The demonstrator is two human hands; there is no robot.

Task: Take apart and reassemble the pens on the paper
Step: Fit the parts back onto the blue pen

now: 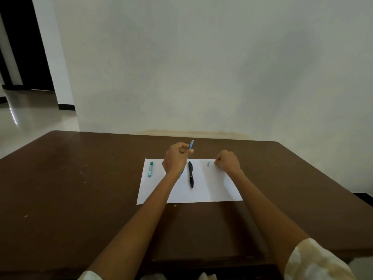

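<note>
A white sheet of paper lies on the brown table. My left hand is closed around a blue pen, whose upper end sticks up above the fist and whose lower end shows below the wrist. A black pen lies lengthwise on the middle of the paper. My right hand rests as a fist on the paper's far right part, fingers curled; whether it holds anything is hidden. A small blue pen piece lies just left of that fist. A teal lead case lies at the paper's left edge.
The table's far edge meets a white wall. An open doorway and shiny floor are at the far left. The table's near edge runs under my forearms.
</note>
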